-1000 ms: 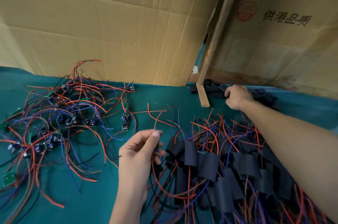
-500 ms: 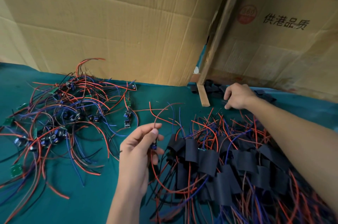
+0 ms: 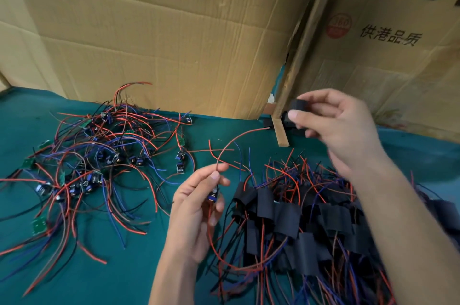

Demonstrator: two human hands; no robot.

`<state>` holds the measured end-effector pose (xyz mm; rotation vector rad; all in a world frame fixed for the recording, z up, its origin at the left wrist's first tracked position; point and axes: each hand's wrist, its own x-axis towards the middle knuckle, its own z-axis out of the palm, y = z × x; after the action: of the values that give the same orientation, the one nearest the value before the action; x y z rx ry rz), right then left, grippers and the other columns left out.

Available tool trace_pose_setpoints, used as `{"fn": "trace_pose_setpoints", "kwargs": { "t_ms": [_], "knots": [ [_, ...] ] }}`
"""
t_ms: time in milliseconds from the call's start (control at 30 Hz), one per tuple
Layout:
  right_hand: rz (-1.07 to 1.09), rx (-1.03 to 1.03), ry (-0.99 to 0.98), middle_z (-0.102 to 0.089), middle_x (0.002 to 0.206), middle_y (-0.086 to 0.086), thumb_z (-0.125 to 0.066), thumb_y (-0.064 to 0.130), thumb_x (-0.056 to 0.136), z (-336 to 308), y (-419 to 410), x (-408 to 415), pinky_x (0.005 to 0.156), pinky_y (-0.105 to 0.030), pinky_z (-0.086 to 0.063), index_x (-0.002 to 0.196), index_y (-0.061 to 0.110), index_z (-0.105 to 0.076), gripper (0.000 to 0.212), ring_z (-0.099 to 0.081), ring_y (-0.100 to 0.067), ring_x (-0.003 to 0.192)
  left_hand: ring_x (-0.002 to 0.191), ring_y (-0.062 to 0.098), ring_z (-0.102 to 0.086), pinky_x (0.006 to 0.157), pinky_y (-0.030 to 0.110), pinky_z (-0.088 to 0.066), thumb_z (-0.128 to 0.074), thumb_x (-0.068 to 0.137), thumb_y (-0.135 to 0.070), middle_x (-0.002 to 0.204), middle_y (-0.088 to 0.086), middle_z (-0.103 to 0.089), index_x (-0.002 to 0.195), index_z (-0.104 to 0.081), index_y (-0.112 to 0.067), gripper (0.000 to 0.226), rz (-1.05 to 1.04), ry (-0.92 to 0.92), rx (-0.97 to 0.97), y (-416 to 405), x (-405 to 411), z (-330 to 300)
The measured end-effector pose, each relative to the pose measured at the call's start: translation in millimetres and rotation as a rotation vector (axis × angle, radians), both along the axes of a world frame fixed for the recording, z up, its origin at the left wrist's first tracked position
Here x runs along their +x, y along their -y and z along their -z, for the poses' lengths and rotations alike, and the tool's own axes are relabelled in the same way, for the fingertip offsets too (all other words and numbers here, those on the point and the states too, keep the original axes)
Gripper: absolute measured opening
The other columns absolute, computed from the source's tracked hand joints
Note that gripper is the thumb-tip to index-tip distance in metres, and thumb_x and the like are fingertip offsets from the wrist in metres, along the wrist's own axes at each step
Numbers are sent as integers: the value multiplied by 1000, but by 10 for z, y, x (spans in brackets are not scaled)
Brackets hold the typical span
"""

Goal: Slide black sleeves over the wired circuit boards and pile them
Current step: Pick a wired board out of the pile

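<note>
I am seeing left hand (image 3: 196, 207) pinching a wired board (image 3: 213, 197), right hand (image 3: 341, 125) raised, pinching a sleeve (image 3: 298, 105), sleeved pile (image 3: 298, 220) lying below on green surface (image 3: 124, 279)

"供港品质" on cardboard box (image 3: 388, 61)

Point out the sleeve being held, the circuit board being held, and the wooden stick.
Sleeve (image 3: 298, 105): head view, its top curved edge.
Circuit board (image 3: 213, 197): head view, its blue part.
Wooden stick (image 3: 280, 131): head view, lower end.
</note>
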<state>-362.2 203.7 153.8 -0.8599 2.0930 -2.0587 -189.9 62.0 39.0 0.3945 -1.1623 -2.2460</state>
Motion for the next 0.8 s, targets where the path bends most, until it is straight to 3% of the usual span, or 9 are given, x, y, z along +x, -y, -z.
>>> {"fn": "trace_pose_setpoints", "kwargs": {
  "t_ms": [167,300,467,567,667,733,800],
  "knots": [
    [95,-258,178,-78,81,-7,-82,3,81,231,126,424,57,-23,-52,88,16,-68,20,-72,-21,69,42,5,-44,33,12,-22,-69,77,-27,78,-3,-65,98,-78,-20,24,38,-1,4,-5,-9,8],
    [119,-353,249,-77,83,-10,-81,3,83,336,162,479,62,-28,-56,90,12,-67,18,-73,-24,73,42,7,-43,32,11,-23,-70,76,-27,77,-1,-64,98,-78,-18,25,63,7,-1,-20,-21,8],
    [-2,-288,288,-78,88,-9,-83,3,79,409,239,523,63,-25,-55,100,13,-66,29,-74,-19,79,43,7,-43,32,12,-23,-70,76,-27,77,0,-64,99,-78,-16,27,64,24,-26,-20,-22,21],
    [-100,-176,337,-79,86,-6,-88,4,72,489,356,594,63,-22,-53,111,15,-65,47,-73,-15,76,44,8,-45,32,12,-25,-71,75,-28,76,3,-67,98,-78,-15,27,53,28,-53,-39,-21,15],
    [-215,-47,429,-79,89,-7,-91,9,60,591,479,692,69,-32,-55,117,17,-64,64,-73,-18,75,46,9,-47,34,12,-27,-71,80,-19,81,12,-71,90,-77,-14,13,31,30,-66,-61,-47,32],
    [-240,5,452,-79,89,-8,-92,1,63,633,506,699,74,-38,-56,116,15,-65,60,-74,-22,77,50,10,-49,38,13,-30,-66,88,-8,89,20,-72,96,-74,-11,12,33,25,-68,-59,-58,56],
    [-206,37,425,-79,86,-10,-88,-3,67,645,474,662,74,-39,-55,110,11,-69,49,-74,-23,75,57,14,-54,43,15,-36,-50,93,4,96,25,-72,110,-68,-2,25,65,19,-32,-44,-61,76]
  ]
}}
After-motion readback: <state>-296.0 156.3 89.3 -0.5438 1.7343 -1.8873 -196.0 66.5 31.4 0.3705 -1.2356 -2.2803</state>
